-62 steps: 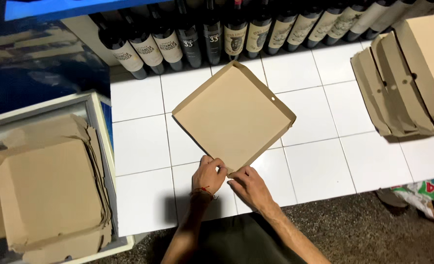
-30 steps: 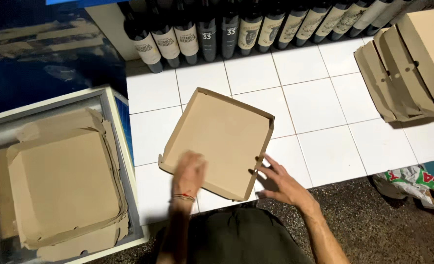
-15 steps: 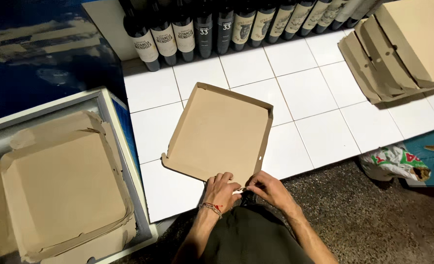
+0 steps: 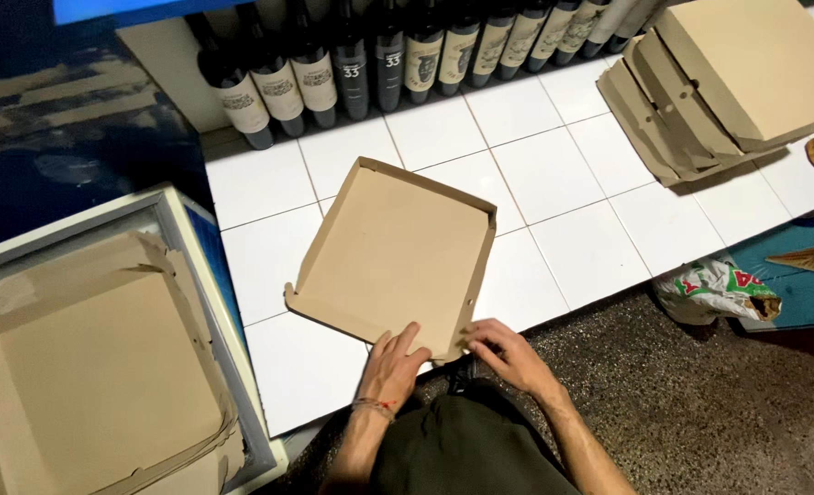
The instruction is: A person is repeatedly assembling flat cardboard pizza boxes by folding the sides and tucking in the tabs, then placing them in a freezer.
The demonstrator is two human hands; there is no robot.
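Note:
An open brown cardboard box with low folded-up walls lies on the white tiled surface. My left hand rests flat on the box's near edge, fingers spread. At the box's near right corner, my right hand pinches the wall with its fingertips. Both forearms reach in from the bottom of the view.
A row of dark bottles lines the back wall. Folded cardboard boxes are stacked at the far right. More flattened boxes lie in a white-framed bin at the left. A crumpled bag lies on the speckled floor.
The box has been turned and pulled nearer. My hands moved from its near corner along the edge to the near right corner. The view has shifted left.

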